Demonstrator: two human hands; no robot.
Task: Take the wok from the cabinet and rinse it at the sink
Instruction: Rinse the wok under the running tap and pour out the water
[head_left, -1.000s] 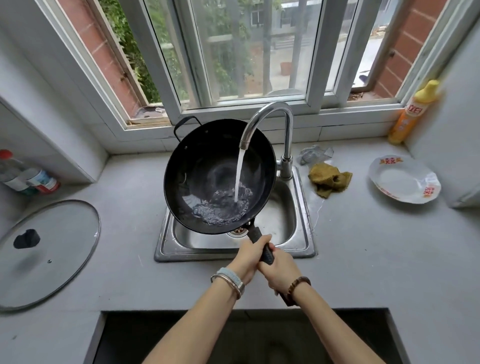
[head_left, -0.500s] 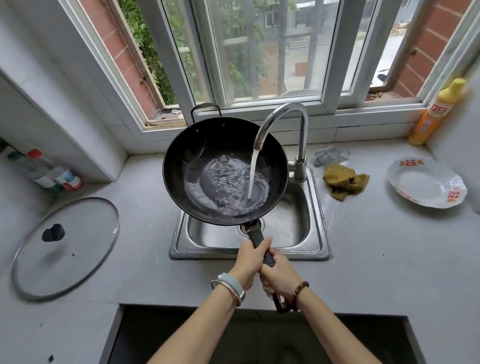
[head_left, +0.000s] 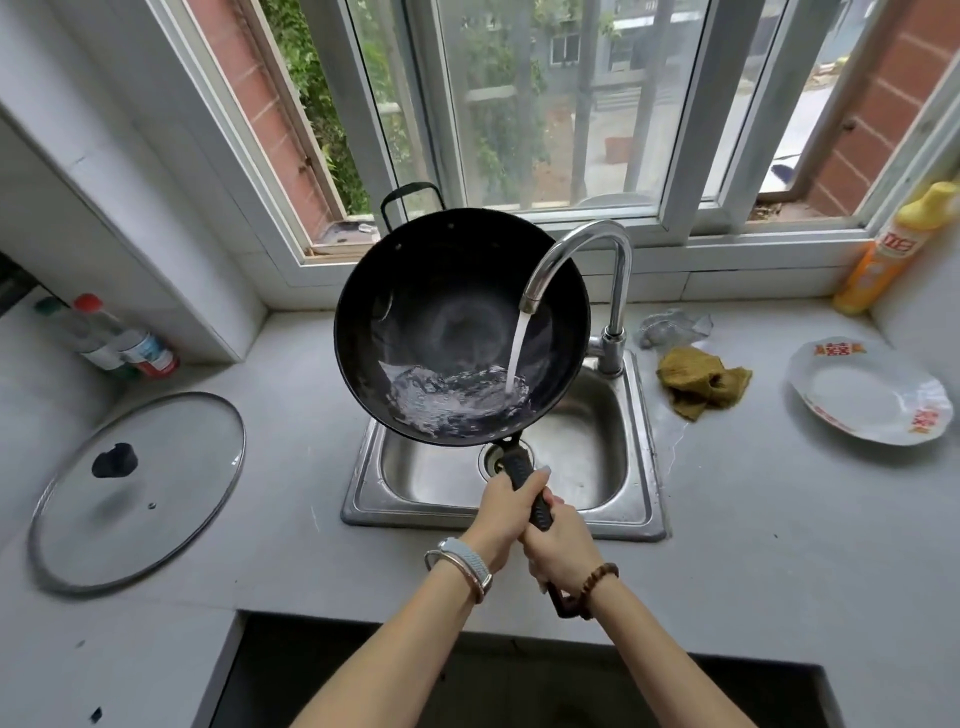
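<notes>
A black wok (head_left: 447, 291) hangs above the steel sink (head_left: 631, 514), tilted with its far rim raised. Both hands grip its long black handle: my left hand (head_left: 501, 514) sits nearer the bowl, my right hand (head_left: 558, 548) just behind it. Water streams from the curved chrome faucet (head_left: 582, 249) into the near right part of the wok. The water pools against the low near rim. A small loop handle sticks up at the wok's far edge.
A glass lid (head_left: 171, 519) lies on the counter at the left, with bottles (head_left: 124, 340) behind it. Right of the sink are a yellow-brown cloth (head_left: 701, 382), a white plate (head_left: 872, 392) and a yellow detergent bottle (head_left: 883, 254). A window runs along the back.
The wok has tipped so the water slid from its middle to the near rim. Both hands kept their grip on the handle.
</notes>
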